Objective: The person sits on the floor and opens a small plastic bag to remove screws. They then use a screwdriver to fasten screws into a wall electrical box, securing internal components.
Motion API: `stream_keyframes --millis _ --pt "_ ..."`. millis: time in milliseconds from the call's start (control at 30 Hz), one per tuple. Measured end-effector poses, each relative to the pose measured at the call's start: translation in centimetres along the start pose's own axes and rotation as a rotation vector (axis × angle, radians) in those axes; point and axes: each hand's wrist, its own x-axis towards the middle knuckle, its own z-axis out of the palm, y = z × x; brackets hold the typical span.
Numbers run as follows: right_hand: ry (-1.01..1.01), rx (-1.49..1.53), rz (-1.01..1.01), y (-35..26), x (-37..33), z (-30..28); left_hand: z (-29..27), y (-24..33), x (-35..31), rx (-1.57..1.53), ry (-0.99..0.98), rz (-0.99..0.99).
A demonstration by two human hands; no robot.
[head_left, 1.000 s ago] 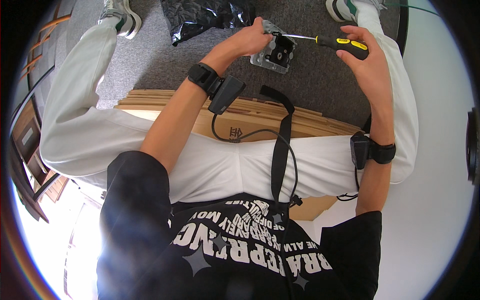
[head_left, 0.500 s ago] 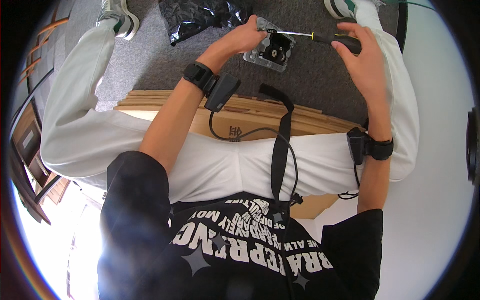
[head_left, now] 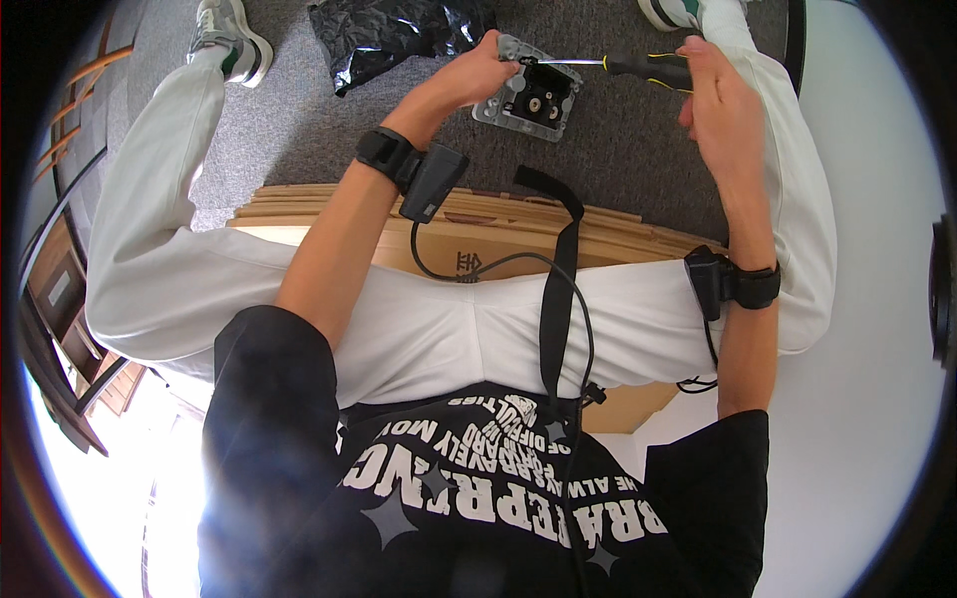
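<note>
Head view: metal housing (head_left: 531,100) lies right of the black bag (head_left: 399,38), its rim clamped by the left hand's (head_left: 477,73) fingers. Farther right of the bag, the right hand's (head_left: 723,98) fingers close around the screwdriver (head_left: 638,66) handle. Housing appears rigid, moderately heavy; rim offers the best grip.

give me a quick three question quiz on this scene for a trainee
1. Which hand holds the black-and-yellow screwdriver?
2. True or false: the crumpled, shiny black plastic bag lies to the right of the squarish grey part with a dark centre.
3. The screwdriver points toward: a) the tan cardboard; b) the left hand; c) a shoe.

Key: 1. The right hand. 2. False; the bag lies to its left. 3. b.
</note>
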Motion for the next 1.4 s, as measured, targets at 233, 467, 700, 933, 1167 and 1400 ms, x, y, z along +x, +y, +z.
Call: stream_keyframes --millis 233,467,700,933,1167,1400 --pt "0.013 0.287 -0.362 -0.4 -0.3 0.2 -0.1 0.3 -0.3 -0.028 0.015 -0.052" --pt "0.000 0.287 -0.195 -0.4 -0.6 0.8 -0.2 0.2 -0.4 -0.040 0.013 -0.087" --pt "0.153 -0.092 -0.230 -0.7 -0.6 0.7 0.1 -0.1 -0.6 0.033 0.117 0.029" --pt "-0.159 0.418 -0.255 -1.3 -1.0 0.5 -0.3 -0.2 -0.2 -0.100 0.006 -0.039" --pt "0.049 -0.018 -0.115 -1.8 -1.1 1.0 0.0 -0.5 -0.8 -0.184 0.061 -0.098" --pt "0.062 0.074 -0.488 -1.9 -1.1 0.9 -0.2 0.4 -1.8 -0.141 0.058 -0.122"
